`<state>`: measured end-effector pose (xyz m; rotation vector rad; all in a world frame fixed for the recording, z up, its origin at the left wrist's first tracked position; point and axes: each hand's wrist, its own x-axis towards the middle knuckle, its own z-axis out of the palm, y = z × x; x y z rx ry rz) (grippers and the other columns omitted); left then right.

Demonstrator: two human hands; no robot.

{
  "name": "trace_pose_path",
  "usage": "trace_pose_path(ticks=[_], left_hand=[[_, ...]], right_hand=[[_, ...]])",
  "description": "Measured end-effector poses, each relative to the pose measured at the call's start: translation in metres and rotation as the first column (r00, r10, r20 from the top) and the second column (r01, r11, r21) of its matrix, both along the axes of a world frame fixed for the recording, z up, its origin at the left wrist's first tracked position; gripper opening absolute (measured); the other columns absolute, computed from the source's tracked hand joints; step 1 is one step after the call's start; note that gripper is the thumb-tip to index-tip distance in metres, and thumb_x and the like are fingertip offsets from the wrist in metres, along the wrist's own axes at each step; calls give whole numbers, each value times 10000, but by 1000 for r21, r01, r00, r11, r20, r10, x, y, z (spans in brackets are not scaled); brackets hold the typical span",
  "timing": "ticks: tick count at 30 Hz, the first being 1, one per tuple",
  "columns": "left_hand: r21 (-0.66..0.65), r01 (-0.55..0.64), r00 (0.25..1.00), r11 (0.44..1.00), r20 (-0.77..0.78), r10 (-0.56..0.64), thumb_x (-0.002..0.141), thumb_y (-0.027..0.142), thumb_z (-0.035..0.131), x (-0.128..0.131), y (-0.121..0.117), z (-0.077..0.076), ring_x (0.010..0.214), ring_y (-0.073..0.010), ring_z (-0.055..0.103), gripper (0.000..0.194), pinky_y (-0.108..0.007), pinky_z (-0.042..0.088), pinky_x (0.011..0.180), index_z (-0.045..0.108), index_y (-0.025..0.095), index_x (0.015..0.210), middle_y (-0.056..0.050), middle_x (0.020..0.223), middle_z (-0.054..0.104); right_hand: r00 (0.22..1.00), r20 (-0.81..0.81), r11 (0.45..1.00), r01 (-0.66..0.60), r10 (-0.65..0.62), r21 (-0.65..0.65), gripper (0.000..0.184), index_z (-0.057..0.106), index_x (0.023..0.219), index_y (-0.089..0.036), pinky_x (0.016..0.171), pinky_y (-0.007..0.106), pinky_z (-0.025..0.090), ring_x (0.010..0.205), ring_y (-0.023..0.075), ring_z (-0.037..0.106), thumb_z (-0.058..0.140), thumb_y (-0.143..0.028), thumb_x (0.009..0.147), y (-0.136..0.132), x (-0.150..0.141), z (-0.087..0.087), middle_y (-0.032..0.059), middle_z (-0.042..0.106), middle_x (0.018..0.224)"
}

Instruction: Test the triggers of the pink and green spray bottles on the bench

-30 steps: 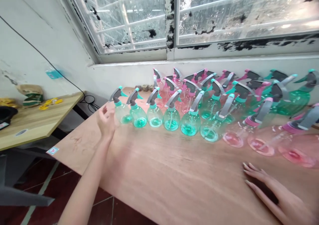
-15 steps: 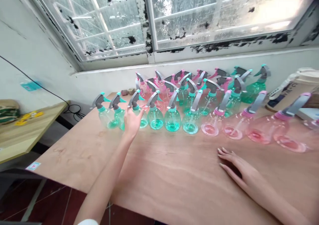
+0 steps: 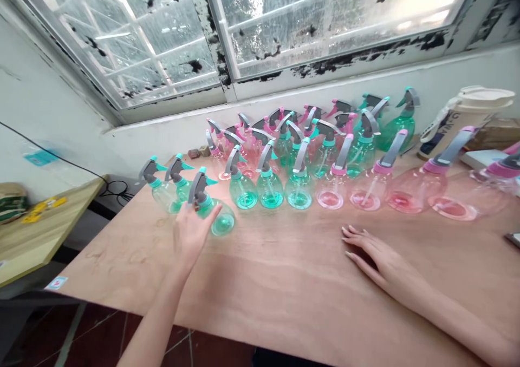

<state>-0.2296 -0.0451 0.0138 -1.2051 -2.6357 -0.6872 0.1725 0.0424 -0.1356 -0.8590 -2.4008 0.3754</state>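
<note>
My left hand [image 3: 193,230] is closed around the neck of a green spray bottle [image 3: 222,222], which tilts with its base toward the right, in front of the row. Two green spray bottles [image 3: 164,194] stand to its left. To its right come further green spray bottles [image 3: 270,191], then pink ones [image 3: 331,191] in the same front row. My right hand [image 3: 371,253] rests on the wooden table [image 3: 260,280], fingers stretched out and holding nothing, a little in front of the pink bottles.
Behind the front row stand several more pink and green spray bottles [image 3: 325,158] near the wall. A beige tumbler [image 3: 459,118] is at the back right, beside a cardboard box [image 3: 493,137]. A second table [image 3: 44,231] with a yellow item stands at the left. A window rises behind.
My left hand has drawn the green spray bottle out of the front row, toward me, and tilted it. My right hand stays on the table. The view has shifted slightly.
</note>
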Motion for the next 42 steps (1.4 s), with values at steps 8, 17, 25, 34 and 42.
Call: trace_pose_path(ticks=[8,17,25,34,42], left_hand=[[150,272,960,950,25,-279,749,801,529,75,-45,-25,895,-331,676,663,-434,554,763,656,182,947,-105,944,653],[199,699,671,687,150,-726,840,508,683,132,5,-25,946,-224,638,327,-355,537,841,616,232,1001,-36,1005,634],[257,741,502,620,399,-767,725,494,782,139,28,-5,1003,-277,655,709,-443,555,858,489,281,1334,-94,1161,638],[480,805,128,347,432,-893,730,340,744,143,60,-3,1034,-279,664,667,-405,566,895,506,278,1350,-123,1231,652],[463,824,144,327,386,-911,762,207,551,167,70,-1,664,-198,640,331,-345,567,684,610,230,1087,-26,739,651]], right_hand=[[1000,17,999,-10,10,-32,290,602,1205,-211,1109,554,441,1314,302,542,490,-352,978,0,-1,17,126,620,1381],[997,74,998,12,-7,-68,308,594,1221,-221,1088,504,473,1351,278,507,505,-389,978,20,23,27,119,557,1451],[997,45,997,63,-61,-44,321,621,1226,-227,1069,545,479,1326,306,531,528,-386,964,31,33,22,124,593,1412],[999,20,999,30,-30,11,290,640,1209,-214,1087,543,469,1324,301,535,556,-322,953,31,14,28,122,646,1345],[998,37,999,43,-42,-17,310,602,1236,-210,1072,555,478,1309,306,545,551,-344,962,34,9,29,124,658,1321]])
